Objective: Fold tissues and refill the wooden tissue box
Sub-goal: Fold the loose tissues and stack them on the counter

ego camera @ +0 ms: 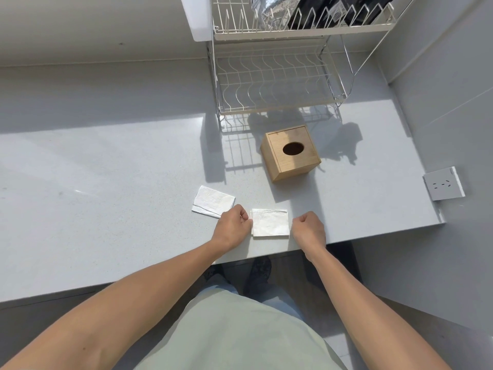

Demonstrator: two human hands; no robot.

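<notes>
A folded white tissue (270,222) lies flat near the counter's front edge. My left hand (232,226) pinches its left edge with curled fingers. My right hand (309,227) rests at its right edge, fingers curled; whether it grips the tissue I cannot tell. A second folded tissue (212,201) lies just left and farther back, apart from both hands. The wooden tissue box (290,153) stands upright behind them, lid on, its dark oval opening facing up with nothing showing in it.
A white two-tier wire dish rack (277,84) stands behind the box, with foil and black bags on its upper shelf. A wall socket (443,184) sits on the right wall. The grey counter (106,196) ends at the right wall.
</notes>
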